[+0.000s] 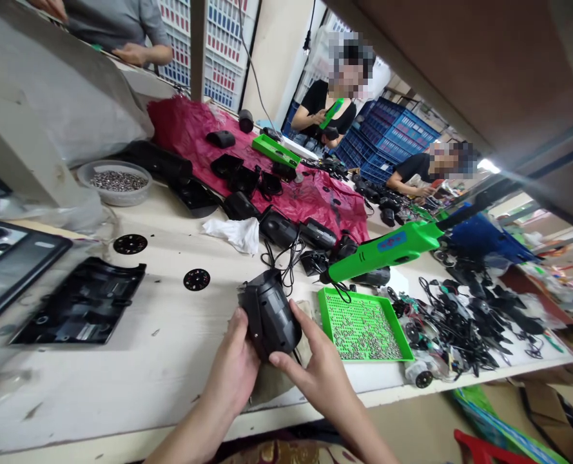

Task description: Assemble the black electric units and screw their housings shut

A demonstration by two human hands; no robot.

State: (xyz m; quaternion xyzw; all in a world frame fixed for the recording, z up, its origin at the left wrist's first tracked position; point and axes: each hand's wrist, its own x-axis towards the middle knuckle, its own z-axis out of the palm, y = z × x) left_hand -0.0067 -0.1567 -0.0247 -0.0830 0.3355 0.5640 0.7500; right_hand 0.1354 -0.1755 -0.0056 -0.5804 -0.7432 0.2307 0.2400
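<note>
Both of my hands hold a black plastic appliance housing (271, 316) above the near edge of the table. My left hand (238, 361) grips its left side and underside, with the thumb up along the side. On its right side lie the fingers of my right hand (315, 361), the thumb pressed low on the front. A green electric screwdriver (383, 251) hangs to the right, its tip pointing down left. Under it sits a green tray (322, 316) of small screws. A grey-brown cloth (269, 383) lies beneath the housing.
Left on the table are a black plastic shell (87, 303), two black discs (196, 279) and a bowl (80, 177) of screws. Black housings with cords (279, 225) and a white cloth (235, 233) lie ahead. Wires and parts (465, 322) are heaped right. Several people work beyond.
</note>
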